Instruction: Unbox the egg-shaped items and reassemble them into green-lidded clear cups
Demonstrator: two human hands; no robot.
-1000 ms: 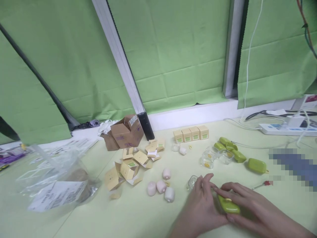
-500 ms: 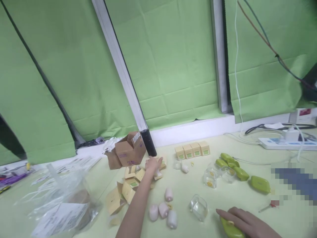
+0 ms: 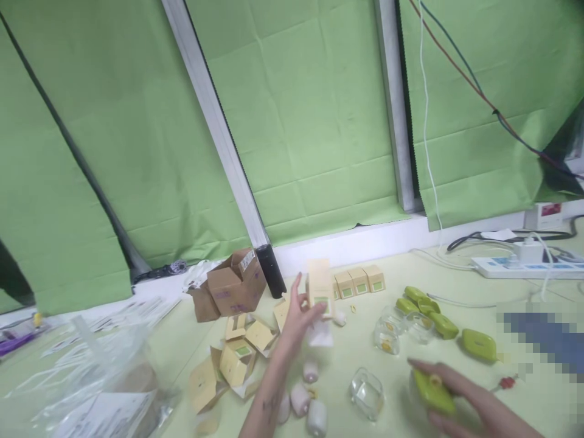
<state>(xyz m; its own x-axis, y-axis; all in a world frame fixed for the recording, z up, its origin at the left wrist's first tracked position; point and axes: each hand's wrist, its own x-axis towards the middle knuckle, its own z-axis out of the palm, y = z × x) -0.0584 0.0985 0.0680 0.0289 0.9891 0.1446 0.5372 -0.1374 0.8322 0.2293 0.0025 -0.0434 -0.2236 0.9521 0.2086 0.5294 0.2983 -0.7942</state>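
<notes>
My left hand (image 3: 298, 314) grips a small cream cardboard box (image 3: 319, 283) with a green-and-white label, its flap standing up; a white piece hangs below it. In my right hand (image 3: 460, 389) is a green rounded lid (image 3: 433, 392) with a small yellowish knob, raised a little off the table. Between the hands stands a clear glass-like container (image 3: 367, 393). Several pale pinkish-white cylinders (image 3: 316, 417) lie near my left forearm, which partly covers one. Opened cream boxes (image 3: 236, 363) are scattered to the left of that forearm.
A row of closed cream boxes (image 3: 360, 281) stands at the back. More green lids (image 3: 479, 345) and clear containers (image 3: 387, 337) lie to the right. A brown carton (image 3: 237, 284), a plastic bag (image 3: 137, 371) and a power strip (image 3: 488, 266) with cables are around the edges.
My left hand has lifted the cream box from the pile and brought it right and upright. My right hand has raised the green lid slightly. The view has shifted a little.
</notes>
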